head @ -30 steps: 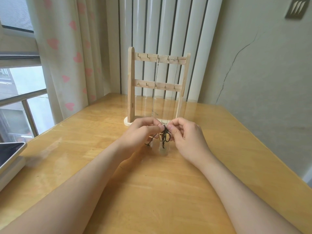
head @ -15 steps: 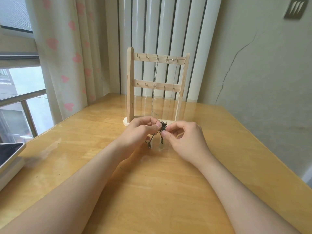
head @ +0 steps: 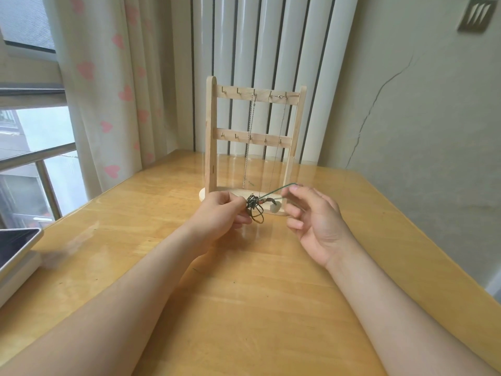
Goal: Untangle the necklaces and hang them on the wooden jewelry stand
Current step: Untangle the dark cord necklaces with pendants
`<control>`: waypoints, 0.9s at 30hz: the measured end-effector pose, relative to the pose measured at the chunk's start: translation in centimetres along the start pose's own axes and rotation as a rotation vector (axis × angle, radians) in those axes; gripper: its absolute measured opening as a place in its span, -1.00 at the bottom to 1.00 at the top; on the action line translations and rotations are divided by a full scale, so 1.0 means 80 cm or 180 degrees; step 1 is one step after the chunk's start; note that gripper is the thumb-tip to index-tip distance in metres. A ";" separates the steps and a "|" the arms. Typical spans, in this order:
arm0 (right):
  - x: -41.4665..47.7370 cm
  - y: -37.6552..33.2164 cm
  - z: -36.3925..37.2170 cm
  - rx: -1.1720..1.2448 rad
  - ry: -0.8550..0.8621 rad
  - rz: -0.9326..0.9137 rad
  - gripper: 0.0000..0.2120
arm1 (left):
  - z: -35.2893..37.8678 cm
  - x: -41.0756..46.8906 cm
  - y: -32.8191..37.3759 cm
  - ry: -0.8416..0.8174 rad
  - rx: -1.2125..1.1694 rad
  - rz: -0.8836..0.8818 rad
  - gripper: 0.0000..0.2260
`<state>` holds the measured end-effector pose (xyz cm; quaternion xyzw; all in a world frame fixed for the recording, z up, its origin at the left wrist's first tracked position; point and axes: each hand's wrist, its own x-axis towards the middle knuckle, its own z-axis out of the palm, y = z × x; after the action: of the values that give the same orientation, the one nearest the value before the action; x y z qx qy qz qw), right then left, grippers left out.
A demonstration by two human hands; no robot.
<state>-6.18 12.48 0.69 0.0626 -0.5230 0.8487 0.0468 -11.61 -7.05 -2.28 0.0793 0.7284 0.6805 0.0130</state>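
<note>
A wooden jewelry stand (head: 211, 137) with two hooked bars stands at the back of the table. Two thin silver chains (head: 250, 142) hang from its upper right hooks. In front of its base, my left hand (head: 219, 215) pinches a dark tangled cord necklace (head: 254, 206) just above the tabletop. A green strand (head: 279, 189) runs taut from the tangle up to my right hand (head: 311, 218), which pinches its end between thumb and forefinger. A small pale pendant (head: 274, 207) dangles beside the knot.
The wooden table (head: 244, 294) reaches to a wall on the right and a curtained window on the left. A tablet on a white box (head: 16, 253) lies at the table's left edge.
My right hand has moved right, away from the left, drawing a green strand out of the tangle. The left hand still holds the knot in the same place.
</note>
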 end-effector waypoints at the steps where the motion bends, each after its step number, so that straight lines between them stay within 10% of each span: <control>1: -0.001 -0.001 -0.001 -0.0046 -0.0101 0.0109 -0.84 | 0.002 -0.002 0.001 -0.0024 -0.0024 0.0010 -0.89; 9: -0.011 0.015 0.003 -0.2352 -0.0400 0.0584 -0.76 | 0.000 -0.009 0.011 0.0155 -0.0058 0.0308 -0.89; 22: -0.005 -0.005 0.002 -0.0819 0.0559 -0.0348 -0.89 | -0.003 -0.011 0.013 0.0566 -0.0090 -0.0145 -0.86; 27: -0.002 0.002 -0.004 -0.1902 0.0706 -0.0593 -0.55 | -0.004 -0.009 0.014 0.0426 -0.0374 -0.0114 -0.75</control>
<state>-6.04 12.69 0.37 0.0009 -0.7325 0.6516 0.1972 -10.79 -7.36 -1.18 0.0197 0.6878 0.7254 -0.0189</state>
